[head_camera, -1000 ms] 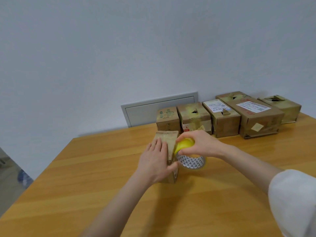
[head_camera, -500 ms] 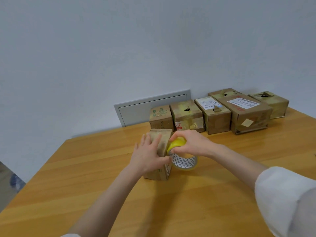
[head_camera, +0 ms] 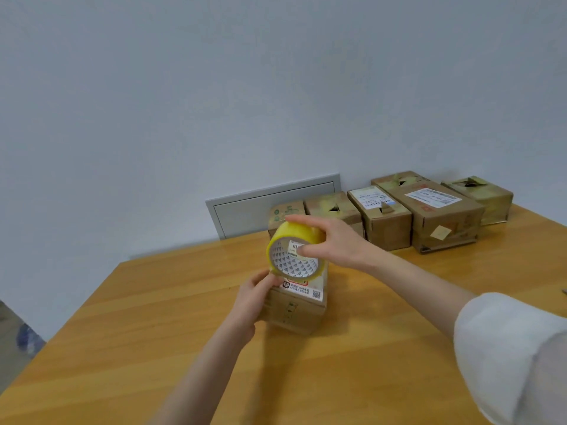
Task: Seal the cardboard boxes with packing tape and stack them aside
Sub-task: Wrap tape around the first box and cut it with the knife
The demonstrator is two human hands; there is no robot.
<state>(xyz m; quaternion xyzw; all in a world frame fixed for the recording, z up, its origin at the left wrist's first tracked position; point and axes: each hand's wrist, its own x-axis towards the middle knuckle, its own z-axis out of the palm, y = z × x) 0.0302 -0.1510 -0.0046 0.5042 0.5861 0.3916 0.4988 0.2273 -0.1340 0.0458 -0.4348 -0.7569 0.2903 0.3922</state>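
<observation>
Right grip [head_camera: 334,244] is curled round the tape roll [head_camera: 302,233] above the box [head_camera: 296,312] that is clasped at its side by the left grip [head_camera: 254,299], so sealing is judged barely begun and stacking undone.

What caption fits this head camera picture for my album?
Right hand holds yellow tape above a box the left hand grips.

Wooden table [head_camera: 153,332] in front of me | 12 o'clock, mid-table: one cardboard box [head_camera: 294,314] standing on it | 1–2 o'clock, far edge by the wall: row of cardboard boxes [head_camera: 441,216], side by side.
</observation>
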